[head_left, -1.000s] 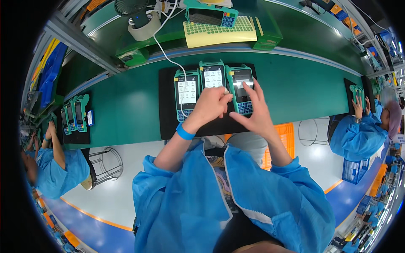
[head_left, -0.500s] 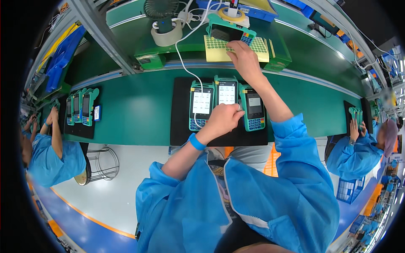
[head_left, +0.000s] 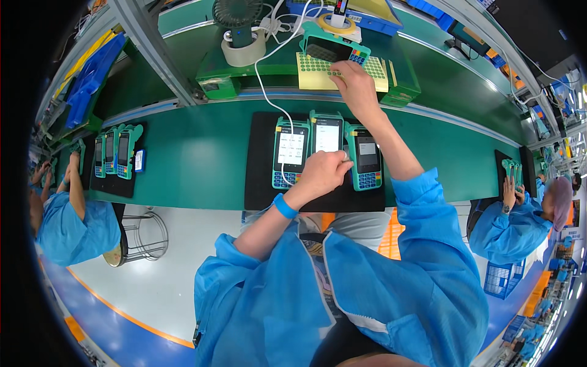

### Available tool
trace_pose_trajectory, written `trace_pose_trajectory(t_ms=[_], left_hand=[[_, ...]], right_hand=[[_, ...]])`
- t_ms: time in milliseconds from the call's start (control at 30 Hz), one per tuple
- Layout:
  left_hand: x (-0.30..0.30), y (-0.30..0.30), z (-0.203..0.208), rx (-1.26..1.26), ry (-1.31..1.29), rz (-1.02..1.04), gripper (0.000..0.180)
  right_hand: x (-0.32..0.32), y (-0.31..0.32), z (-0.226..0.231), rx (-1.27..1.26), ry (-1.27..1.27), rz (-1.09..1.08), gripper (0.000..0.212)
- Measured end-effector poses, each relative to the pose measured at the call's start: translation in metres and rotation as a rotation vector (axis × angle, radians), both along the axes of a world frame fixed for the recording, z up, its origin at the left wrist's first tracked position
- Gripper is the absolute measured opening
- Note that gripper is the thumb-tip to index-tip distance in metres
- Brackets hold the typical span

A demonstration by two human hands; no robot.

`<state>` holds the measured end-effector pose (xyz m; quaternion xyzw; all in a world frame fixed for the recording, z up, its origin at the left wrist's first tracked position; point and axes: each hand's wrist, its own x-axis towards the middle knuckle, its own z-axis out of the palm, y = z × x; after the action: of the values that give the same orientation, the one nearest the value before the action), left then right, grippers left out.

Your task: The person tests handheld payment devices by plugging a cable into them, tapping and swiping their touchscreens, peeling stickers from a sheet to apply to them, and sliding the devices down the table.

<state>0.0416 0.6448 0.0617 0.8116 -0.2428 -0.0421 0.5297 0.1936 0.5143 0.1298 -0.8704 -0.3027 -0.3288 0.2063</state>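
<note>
Three teal-framed card payment terminals lie on a black mat: the left terminal [head_left: 290,150], the middle terminal [head_left: 328,133] and the right terminal [head_left: 365,158], all with screens lit. My left hand [head_left: 321,176], wearing a blue wristband, is closed over the middle terminal's lower part, fingertips beside the right terminal. A white cable [head_left: 264,92] crosses the left terminal and runs into this hand; its end is mostly hidden. My right hand [head_left: 359,92] reaches to a yellow sheet [head_left: 315,81] of round green stickers, fingertips pinched at its upper part. Anything between them is too small to make out.
Behind the sheet another terminal [head_left: 333,46] rests tilted on the green shelf [head_left: 278,76]. A small fan [head_left: 237,21] and a tape roll [head_left: 243,54] stand to its left. Co-workers sit at both sides with terminals [head_left: 116,153] before them; a stool [head_left: 143,238] stands at left.
The middle terminal's screen has gone from a page of icons to a mostly white page. Both hands stay nearly where they were; the whole view has shifted slightly.
</note>
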Motion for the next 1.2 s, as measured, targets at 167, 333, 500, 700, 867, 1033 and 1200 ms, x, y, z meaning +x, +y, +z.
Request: trace_pose_trajectory(t_ms=[167,333,500,700,867,1033,1200], left_hand=[[-0.004,-0.001,-0.002,0.003,-0.004,0.006,0.029],[-0.006,-0.004,-0.004,0.025,-0.050,0.032,0.029],[-0.011,-0.011,-0.004,-0.002,-0.104,0.111,0.030],[-0.018,-0.035,0.011,-0.020,-0.228,0.223,0.025],[-0.016,-0.049,0.022,0.004,-0.311,0.223,0.025],[-0.015,-0.058,0.028,0.033,-0.317,0.217,0.025],[-0.015,-0.059,0.028,0.076,-0.342,0.224,0.024]], right_hand=[[0.006,0.004,-0.006,-0.056,-0.045,-0.022,0.017],[0.002,0.001,-0.004,-0.042,0.019,-0.056,0.014],[-0.022,-0.010,0.007,0.124,0.125,0.063,0.012],[-0.074,-0.061,0.020,0.220,0.735,0.067,0.019],[-0.102,-0.071,0.021,-0.026,0.552,-0.017,0.008],[-0.104,-0.068,0.012,-0.070,0.418,-0.107,0.007],[-0.103,-0.064,0.011,-0.169,0.392,-0.172,0.011]])
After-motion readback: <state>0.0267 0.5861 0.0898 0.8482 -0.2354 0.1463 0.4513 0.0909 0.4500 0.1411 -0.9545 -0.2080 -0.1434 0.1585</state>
